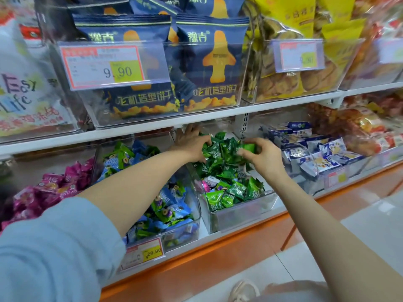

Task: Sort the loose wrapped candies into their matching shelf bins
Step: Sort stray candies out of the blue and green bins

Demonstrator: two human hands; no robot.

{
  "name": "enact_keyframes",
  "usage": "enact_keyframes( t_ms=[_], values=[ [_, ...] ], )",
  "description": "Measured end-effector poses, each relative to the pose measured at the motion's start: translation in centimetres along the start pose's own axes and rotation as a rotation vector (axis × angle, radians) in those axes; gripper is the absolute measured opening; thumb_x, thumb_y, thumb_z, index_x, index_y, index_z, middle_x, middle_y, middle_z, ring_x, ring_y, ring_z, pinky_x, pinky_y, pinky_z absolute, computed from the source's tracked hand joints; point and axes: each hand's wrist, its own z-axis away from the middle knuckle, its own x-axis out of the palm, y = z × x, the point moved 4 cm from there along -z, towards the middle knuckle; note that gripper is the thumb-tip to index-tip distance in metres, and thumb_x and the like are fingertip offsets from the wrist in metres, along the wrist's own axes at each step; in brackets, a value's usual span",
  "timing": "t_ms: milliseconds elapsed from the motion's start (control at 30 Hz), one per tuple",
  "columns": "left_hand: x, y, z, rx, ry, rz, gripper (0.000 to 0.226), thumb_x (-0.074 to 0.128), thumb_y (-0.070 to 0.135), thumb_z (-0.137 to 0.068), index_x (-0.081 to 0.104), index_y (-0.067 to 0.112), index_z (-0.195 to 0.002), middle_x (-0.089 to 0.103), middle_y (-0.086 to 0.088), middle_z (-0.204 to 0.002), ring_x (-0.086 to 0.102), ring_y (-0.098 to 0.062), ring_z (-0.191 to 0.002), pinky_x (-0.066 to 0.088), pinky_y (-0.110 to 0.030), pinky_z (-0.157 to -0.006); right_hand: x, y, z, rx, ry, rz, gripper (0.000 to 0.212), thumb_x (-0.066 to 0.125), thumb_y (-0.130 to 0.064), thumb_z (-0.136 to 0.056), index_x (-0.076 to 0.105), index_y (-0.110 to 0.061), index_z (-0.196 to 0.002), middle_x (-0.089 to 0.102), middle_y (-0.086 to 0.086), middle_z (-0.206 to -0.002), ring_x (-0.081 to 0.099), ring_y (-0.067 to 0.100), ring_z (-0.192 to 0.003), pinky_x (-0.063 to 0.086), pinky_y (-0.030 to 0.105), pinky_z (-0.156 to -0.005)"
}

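A clear bin (239, 216) on the lower shelf holds a heap of green wrapped candies (231, 188). Both my hands reach into its back part. My left hand (189, 144) lies on the pile with fingers curled over green wrappers. My right hand (261, 155) pinches a bright green candy (248, 147) between thumb and fingers, just above the heap. A pink and a white wrapped candy (207, 184) lie among the green ones near the bin's left wall. To the left, a second clear bin (187, 227) holds blue and green candies mixed together.
Magenta candies (50, 190) pile at the far left. Blue-white packets (322, 149) fill the bin to the right. The shelf above (152, 125) hangs low over the bins and carries navy biscuit bags (207, 66). An orange shelf base (218, 258) and pale floor lie below.
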Motion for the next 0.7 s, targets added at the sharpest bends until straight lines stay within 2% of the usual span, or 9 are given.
enact_keyframes(
  t_ms=[100,133,233,333,367,467,567,633,700],
  values=[
    [0.0,0.0,1.0,-0.005,0.007,0.047,0.066,0.070,0.041,-0.078,0.039,0.030,-0.135,0.020,-0.001,-0.153,0.012,-0.029,-0.141,0.013,-0.048,-0.113,1.2,-0.8,-1.2,0.030,0.048,-0.149,0.034,0.073,-0.025,-0.080,0.066,-0.018,-0.112,0.064,0.014,-0.105,0.063,0.025,-0.094,0.052,0.033,-0.081],
    [0.1,0.0,1.2,-0.010,0.023,0.053,0.068,0.070,0.042,-0.078,0.037,0.028,-0.136,0.021,-0.001,-0.152,0.015,-0.027,-0.140,0.016,-0.046,-0.113,1.7,-0.9,-1.6,0.031,0.044,-0.184,0.033,0.072,-0.024,-0.080,0.065,-0.019,-0.112,0.065,0.013,-0.104,0.064,0.026,-0.090,0.055,0.037,-0.075],
    [-0.2,0.3,1.6,-0.023,0.111,0.100,0.076,0.071,0.041,-0.078,0.030,0.021,-0.139,0.026,-0.004,-0.149,0.023,-0.024,-0.137,0.025,-0.040,-0.111,2.9,-1.2,-2.1,0.029,0.012,-0.200,0.032,0.070,-0.022,-0.083,0.063,-0.015,-0.113,0.064,0.007,-0.101,0.059,0.020,-0.081,0.049,0.026,-0.058],
    [-0.8,1.5,1.8,0.076,0.243,0.169,0.081,0.072,0.034,-0.078,0.024,0.020,-0.142,0.027,-0.005,-0.148,0.025,-0.021,-0.136,0.024,-0.035,-0.109,3.9,-1.3,-2.2,0.043,-0.037,-0.241,0.035,0.074,-0.018,-0.080,0.054,-0.009,-0.108,0.058,0.007,-0.098,0.054,0.019,-0.086,0.041,0.024,-0.071],
    [-0.9,2.1,1.8,0.145,0.262,0.163,0.081,0.073,0.032,-0.078,0.024,0.021,-0.141,0.027,-0.003,-0.148,0.026,-0.020,-0.136,0.021,-0.033,-0.108,4.1,-1.2,-2.2,0.048,-0.038,-0.237,0.035,0.076,-0.017,-0.078,0.050,-0.009,-0.101,0.057,0.008,-0.094,0.053,0.019,-0.084,0.039,0.023,-0.069],
    [0.0,3.2,1.3,0.320,0.141,-0.008,0.082,0.070,0.037,-0.079,0.021,0.025,-0.143,0.019,0.003,-0.153,0.015,-0.015,-0.140,0.009,-0.033,-0.111,3.6,-0.7,-2.4,0.047,-0.045,-0.154,0.029,0.077,-0.013,-0.075,0.057,-0.001,-0.092,0.060,0.013,-0.086,0.055,0.022,-0.078,0.034,0.021,-0.056],
    [1.5,3.0,0.5,0.318,-0.044,-0.186,0.082,0.063,0.048,-0.083,0.013,0.033,-0.147,0.007,0.006,-0.157,0.004,-0.014,-0.144,-0.002,-0.043,-0.115,2.0,0.5,-2.9,0.030,-0.041,0.000,0.024,0.069,0.000,-0.079,0.063,0.002,-0.102,0.067,0.017,-0.100,0.064,0.025,-0.090,0.043,0.019,-0.068],
    [1.8,2.7,-0.1,0.271,-0.089,-0.194,0.079,0.059,0.052,-0.084,0.013,0.037,-0.147,0.006,0.007,-0.157,0.004,-0.016,-0.144,-0.001,-0.046,-0.114,1.3,1.5,-3.1,-0.030,-0.039,0.193,0.023,0.059,0.008,-0.080,0.066,0.001,-0.101,0.068,0.019,-0.103,0.064,0.031,-0.096,0.048,0.028,-0.078],
    [1.9,2.7,-0.4,0.234,-0.102,-0.192,0.077,0.055,0.056,-0.084,0.015,0.039,-0.147,0.007,0.006,-0.157,0.005,-0.017,-0.144,0.001,-0.048,-0.114,1.8,2.1,-2.7,-0.093,-0.139,0.370,0.024,0.056,0.006,-0.080,0.070,0.000,-0.098,0.069,0.021,-0.099,0.064,0.035,-0.095,0.051,0.038,-0.084]
  ],
)
